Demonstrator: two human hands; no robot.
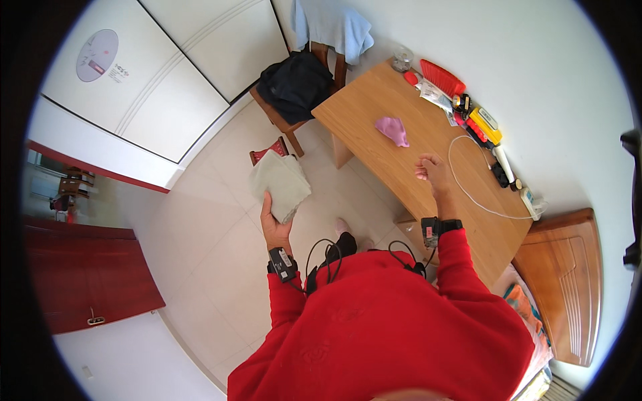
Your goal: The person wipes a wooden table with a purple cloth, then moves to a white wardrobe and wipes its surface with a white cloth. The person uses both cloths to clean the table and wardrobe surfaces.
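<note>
My left hand is closed on the lower edge of a folded pale grey-green cloth, held out over the tiled floor with the thumb on top. Above the wooden desk is my right hand, its fingers curled in and nothing visible in them. A crumpled pink cloth lies on the desk, a little beyond the right hand and apart from it. Each wrist wears a strapped black device with a cable.
Partly hidden behind the grey-green cloth is a small red stool. A wooden chair bears dark clothing. Along the wall, the desk holds a glass jar, a red brush, a yellow item and a white cable.
</note>
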